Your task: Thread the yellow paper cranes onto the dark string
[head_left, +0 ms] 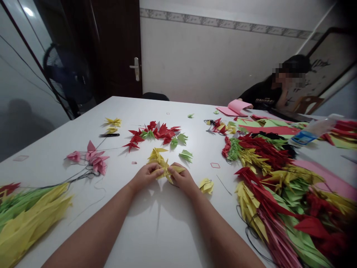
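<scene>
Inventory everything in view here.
Held fold: one, yellow, centre
Yellow folds: several, yellow, centre, left
Red folds: several, red, centre
Green folds: several, green, centre, rear
Pink folds: several, pink, left
Bundles: several, multicoloured, both sides
Threads: several, dark, both sides
Snips: one, black, left
Bottle: one, clear, right
Sheets: several, pink, red, green, right
Table: one, white, foreground
Fan: one, dark, rear left
Door: one, brown, rear
Wall: one, white, rear
Chairs: two, black, brown, rear
Picture: one, pale, framed, right
Person: one, black-clad, right
Left hand: one, bare, holding fold
Right hand: one, bare, holding fold
</scene>
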Demonstrator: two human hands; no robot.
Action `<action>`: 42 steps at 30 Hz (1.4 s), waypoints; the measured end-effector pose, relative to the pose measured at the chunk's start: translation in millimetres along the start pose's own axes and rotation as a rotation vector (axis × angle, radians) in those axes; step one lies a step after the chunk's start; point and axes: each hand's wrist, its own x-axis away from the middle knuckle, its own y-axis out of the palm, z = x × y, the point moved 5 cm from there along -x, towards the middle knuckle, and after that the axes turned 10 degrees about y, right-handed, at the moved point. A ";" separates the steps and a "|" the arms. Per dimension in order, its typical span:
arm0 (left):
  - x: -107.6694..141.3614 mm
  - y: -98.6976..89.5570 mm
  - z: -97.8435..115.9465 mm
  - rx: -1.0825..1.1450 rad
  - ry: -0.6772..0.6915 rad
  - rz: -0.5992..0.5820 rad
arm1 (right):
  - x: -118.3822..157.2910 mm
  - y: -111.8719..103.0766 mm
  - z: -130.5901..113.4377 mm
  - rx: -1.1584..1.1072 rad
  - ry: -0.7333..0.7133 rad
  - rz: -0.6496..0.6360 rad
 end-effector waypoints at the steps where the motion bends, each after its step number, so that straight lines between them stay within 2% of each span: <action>1: 0.2 -0.8 0.3 0.019 -0.002 0.004 | -0.6 -1.8 1.1 -0.007 0.001 0.010; 8: 1.8 -12.2 -1.0 -0.007 -0.012 0.071 | -0.4 -10.6 -2.9 0.025 -0.030 0.099; 11: 2.2 -15.7 -0.9 -0.079 0.019 0.049 | -1.6 -9.6 -2.7 0.073 -0.015 0.108; 15: 4.6 -14.9 5.5 -0.312 0.050 -0.051 | -3.7 -9.3 -1.8 0.102 0.000 0.143; 20: 10.3 -10.0 20.1 -0.648 -0.001 -0.203 | -1.3 -11.5 -3.7 0.162 -0.015 0.176; 23: 13.5 -11.1 30.2 -0.805 -0.021 -0.238 | 0.7 -11.9 -5.0 0.243 -0.089 0.193; 25: 16.5 -12.8 36.1 -0.867 -0.024 -0.218 | 2.0 -11.2 -8.9 0.302 -0.141 0.214; 27: 21.4 -13.9 39.0 -0.903 -0.043 -0.168 | 5.4 -12.5 -21.3 0.360 -0.201 0.267; 30: 31.9 -11.3 36.8 -0.937 -0.084 -0.075 | 19.4 -25.5 -59.1 0.410 -0.320 0.368; 33: 41.5 -5.6 32.2 -0.949 -0.070 0.027 | 41.0 -56.5 -97.0 0.365 -0.372 0.400; 35: 44.6 -3.9 29.5 -0.958 -0.053 0.092 | 53.6 -80.3 -105.1 0.425 -0.330 0.391; 37: 44.4 -5.3 27.6 -0.969 -0.046 0.152 | 61.6 -98.6 -91.8 0.569 -0.205 0.351; 39: 41.8 -9.0 25.8 -0.972 -0.051 0.198 | 68.2 -108.6 -65.2 0.690 -0.097 0.321; 42: 37.1 -15.1 22.0 -0.959 -0.073 0.220 | 77.3 -104.0 -26.2 0.730 -0.078 0.217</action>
